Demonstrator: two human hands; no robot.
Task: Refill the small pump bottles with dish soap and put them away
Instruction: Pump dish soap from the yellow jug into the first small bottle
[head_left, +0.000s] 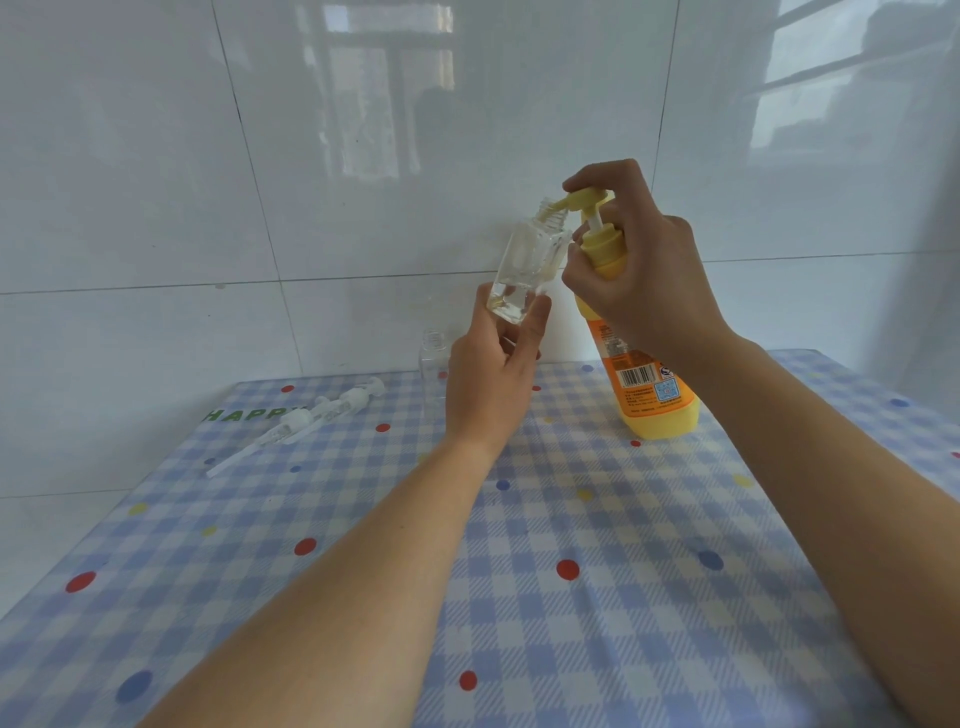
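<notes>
The left hand (491, 374) grips a clear square plastic bottle (530, 267), tilted toward the yellow dish-soap pump bottle (644, 374), whose neck the right hand (636, 270) clasps.

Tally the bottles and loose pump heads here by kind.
Small clear plastic bottles: 2
Loose white pump heads: 2
Large yellow dish soap pump bottle: 1
Total: 5

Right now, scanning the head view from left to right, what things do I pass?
Pump tops → uncapped standing bottle → held bottle in the left hand → soap bottle, gripped by the right hand.
</notes>
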